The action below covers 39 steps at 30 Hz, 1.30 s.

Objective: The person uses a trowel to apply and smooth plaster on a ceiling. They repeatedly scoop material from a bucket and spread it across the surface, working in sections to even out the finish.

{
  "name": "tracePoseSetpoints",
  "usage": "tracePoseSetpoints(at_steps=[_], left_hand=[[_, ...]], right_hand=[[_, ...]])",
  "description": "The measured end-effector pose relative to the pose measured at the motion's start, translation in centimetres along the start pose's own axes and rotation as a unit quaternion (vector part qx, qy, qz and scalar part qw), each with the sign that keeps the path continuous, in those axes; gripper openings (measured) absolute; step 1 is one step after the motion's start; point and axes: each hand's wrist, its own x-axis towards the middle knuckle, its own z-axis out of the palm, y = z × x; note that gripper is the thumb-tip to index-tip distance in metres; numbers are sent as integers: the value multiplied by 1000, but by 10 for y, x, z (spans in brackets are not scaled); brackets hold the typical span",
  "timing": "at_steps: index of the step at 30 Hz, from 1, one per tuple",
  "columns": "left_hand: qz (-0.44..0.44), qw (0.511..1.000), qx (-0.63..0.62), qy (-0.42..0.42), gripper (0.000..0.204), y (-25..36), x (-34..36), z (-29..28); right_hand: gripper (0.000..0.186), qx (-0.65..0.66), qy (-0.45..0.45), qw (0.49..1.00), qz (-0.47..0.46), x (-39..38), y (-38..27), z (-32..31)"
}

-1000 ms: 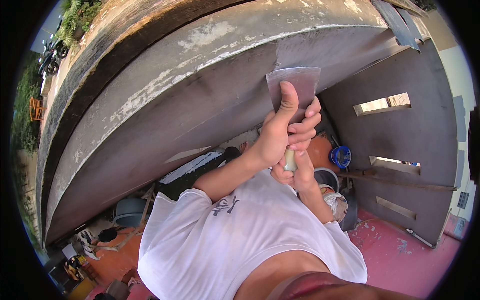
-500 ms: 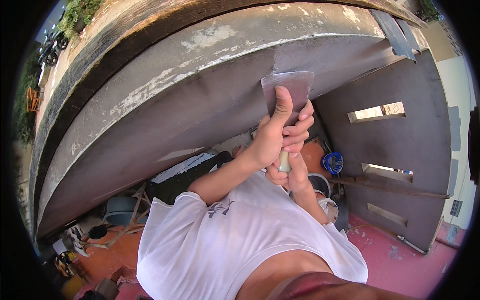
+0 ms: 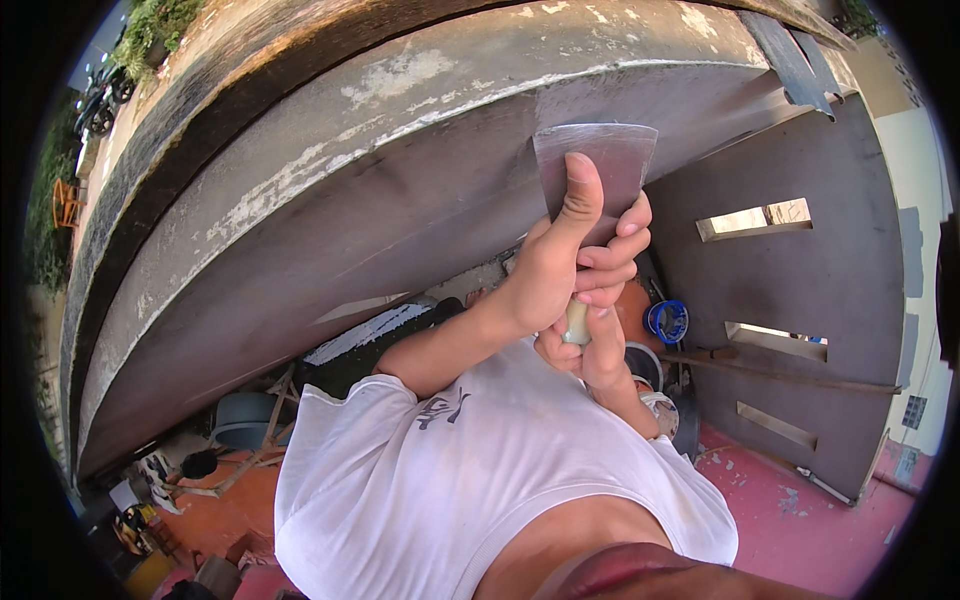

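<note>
Both my hands hold a wide-bladed putty knife [image 3: 622, 172], its blade pointing up toward the dark grey-brown wall surface [image 3: 400, 225]. My left hand [image 3: 548, 268] is closed around it, thumb laid along the face of the blade and fingers curled round from its right side. Below, my right hand [image 3: 603, 355] grips the lower end of the pale handle [image 3: 577, 322]. The broad blade edge lies at or very close to the wall, just under its rough whitish upper edge; contact cannot be told for certain. A lighter grey patch [image 3: 570, 98] shows beyond the blade.
At right stands a dark panel [image 3: 770, 270] with several slots, crossed low by a thin bar [image 3: 800, 376]. A blue-rimmed bucket [image 3: 666, 322] is near it. A grey-blue tub [image 3: 243, 420] and wooden frame [image 3: 270, 440] are at lower left. The floor [image 3: 760, 490] is pinkish red.
Both hands and the putty knife have shifted a little right and upward along the wall. The grip looks the same.
</note>
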Motion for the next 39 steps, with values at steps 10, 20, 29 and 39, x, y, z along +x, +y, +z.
tracePoseSetpoints(at_steps=[10, 20, 29, 39], left_hand=[[22, 999, 26, -15, 72, 21, 3, 12], [-20, 1000, 6, 16, 72, 4, 0, -4], [7, 998, 58, -9, 73, 26, 5, 12], [5, 998, 50, -24, 72, 31, 3, 17]], right_hand=[[57, -37, -48, 998, -32, 12, -16, -1], [55, -14, -26, 1000, 8, 7, -1, -1], [55, -24, -39, 998, -35, 11, -7, -3], [55, -94, -24, 993, -61, 15, -21, 14]])
